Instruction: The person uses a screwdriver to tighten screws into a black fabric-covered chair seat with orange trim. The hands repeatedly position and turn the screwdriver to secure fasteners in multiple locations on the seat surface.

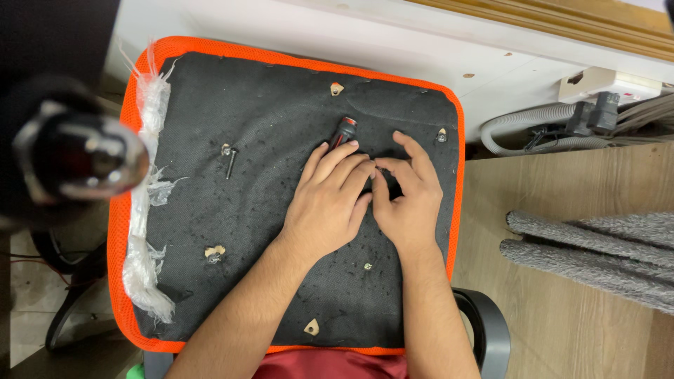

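Both forearms reach up from the bottom edge and meet over the right half of an upturned chair seat [281, 140], whose black fabric underside is bordered in orange mesh. Left hand [328, 200] lies palm down, fingers curled together and pointing up and to the right, closed over a screwdriver [344, 130]; only its black and red end shows, sticking out past the fingertips toward the far edge of the seat. Right hand [407, 196] sits just beside it, touching it at the thumbs, fingers bent and spread on the fabric; whether it pinches anything underneath cannot be told, since the spot between the two hands is hidden.

Going from the left across the seat: frayed white fabric [144, 210] hangs along the left orange border, a loose dark screw [230, 163] lies on the black cloth well left of the hands, and several small torn holes showing pale wood dot the surface, one of them [215, 252] near the left forearm. A black armrest [484, 326] curves beside the right forearm at the lower right.
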